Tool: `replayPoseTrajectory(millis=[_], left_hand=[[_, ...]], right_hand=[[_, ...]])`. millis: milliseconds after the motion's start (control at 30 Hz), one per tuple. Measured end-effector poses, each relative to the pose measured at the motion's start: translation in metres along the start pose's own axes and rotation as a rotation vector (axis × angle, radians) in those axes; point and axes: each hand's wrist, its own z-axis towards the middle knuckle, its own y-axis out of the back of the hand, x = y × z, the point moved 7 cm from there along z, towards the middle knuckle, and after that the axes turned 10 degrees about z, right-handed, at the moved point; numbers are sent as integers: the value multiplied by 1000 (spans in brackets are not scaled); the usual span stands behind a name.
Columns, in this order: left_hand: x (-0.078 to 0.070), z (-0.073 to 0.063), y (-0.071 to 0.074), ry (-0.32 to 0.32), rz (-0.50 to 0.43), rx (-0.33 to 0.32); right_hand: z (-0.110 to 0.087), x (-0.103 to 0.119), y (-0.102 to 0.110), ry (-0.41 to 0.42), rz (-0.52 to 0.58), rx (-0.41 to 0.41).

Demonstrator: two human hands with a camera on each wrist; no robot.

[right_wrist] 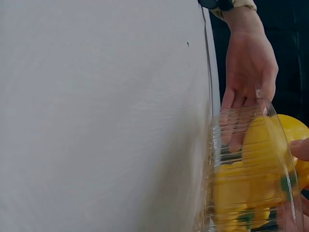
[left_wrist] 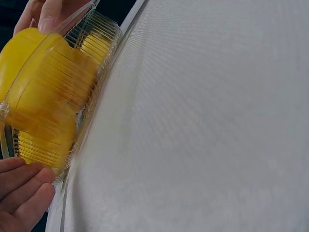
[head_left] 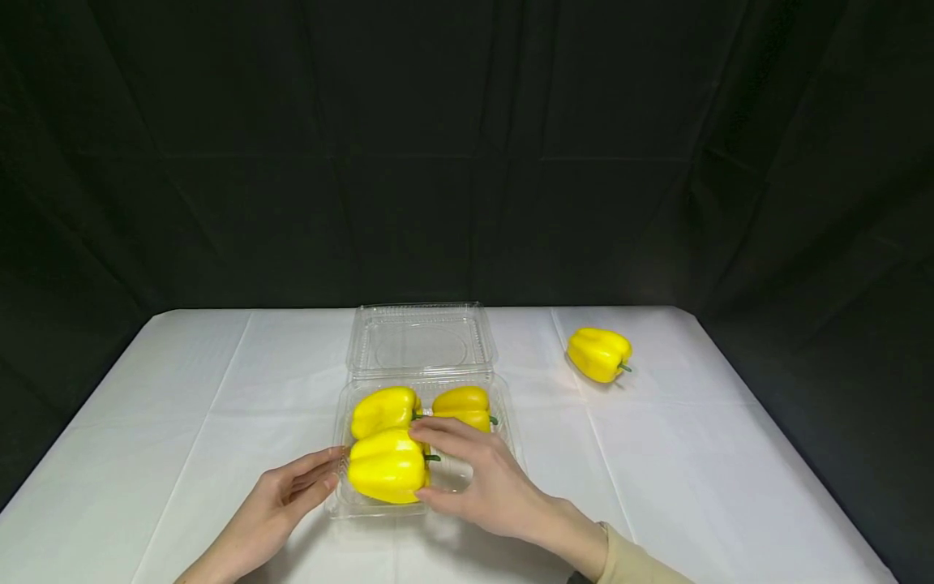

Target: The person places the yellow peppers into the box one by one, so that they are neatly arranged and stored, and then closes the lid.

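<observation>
A clear plastic clamshell container (head_left: 343, 504) lies opened on the table, its lid (head_left: 421, 345) folded back. Three yellow bell peppers sit in its base: a front-left pepper (head_left: 388, 470), a back-left pepper (head_left: 383, 412) and a back-right pepper (head_left: 461, 401) partly behind my right hand. That right hand (head_left: 489, 478) holds the front-left pepper from its stem side, thumb at the near edge and fingers at the far edge. With fingers nearly straight, my left hand (head_left: 280, 499) touches the container's left wall; the left wrist view shows those fingertips (left_wrist: 46, 176) against the ribbed plastic.
A further yellow bell pepper (head_left: 600, 354) lies on its side at the back right of the table, stem toward the right. White cloth (head_left: 657, 487) covers the table. Dark curtains (head_left: 467, 162) hang behind it and along the sides.
</observation>
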Motion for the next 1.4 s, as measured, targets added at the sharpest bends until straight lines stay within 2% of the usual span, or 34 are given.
replayPoseTrajectory(millis=[267,633,867,1067,1300,1400], left_hand=[[-2,-1,0,-16,16,-5],[-3,0,2,-10,26,-6],[-4,-1,3,-28,25,-9],[-3,0,2,-12,22,-10],[0,-1,1,34,23,-12],[-1,-1,1,-1,32,-5]], right_hand=[[-1,-7,-8,-19,-73,59],[0,-8,-7,-111,-15,64],[1,-6,-9,-93,-35,56],[1,-3,-11,-70,-60,53],[-2,-6,-7,-163,-33,84],[-3,-8,0,-201,2,85]])
